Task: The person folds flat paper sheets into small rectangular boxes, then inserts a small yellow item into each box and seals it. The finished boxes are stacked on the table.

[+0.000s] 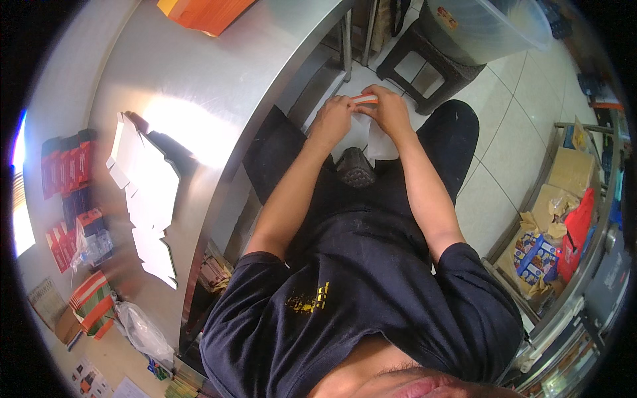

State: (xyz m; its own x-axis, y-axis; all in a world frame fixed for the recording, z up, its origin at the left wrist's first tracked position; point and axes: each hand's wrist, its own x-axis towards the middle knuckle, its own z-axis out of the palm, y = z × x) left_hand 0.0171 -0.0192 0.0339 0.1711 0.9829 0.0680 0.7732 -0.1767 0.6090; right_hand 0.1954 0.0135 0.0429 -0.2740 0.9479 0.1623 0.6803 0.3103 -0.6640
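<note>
From my remote view, the small white-and-orange folded carton point(363, 99) at twelve o'clock is mostly covered by the left hand point(332, 119) and right hand point(390, 109); I cannot tell its full shape. The fingertips of both hands are hidden behind it. The orange cardboard box point(206, 12) at eleven o'clock is cut off by the top edge. The clear plastic tub point(488, 26) at one o'clock loses its upper part there too. Small red packets point(65, 166) at nine o'clock are too blurred to identify. The shelf contents point(551, 252) at three o'clock are jumbled and indistinct.
</note>
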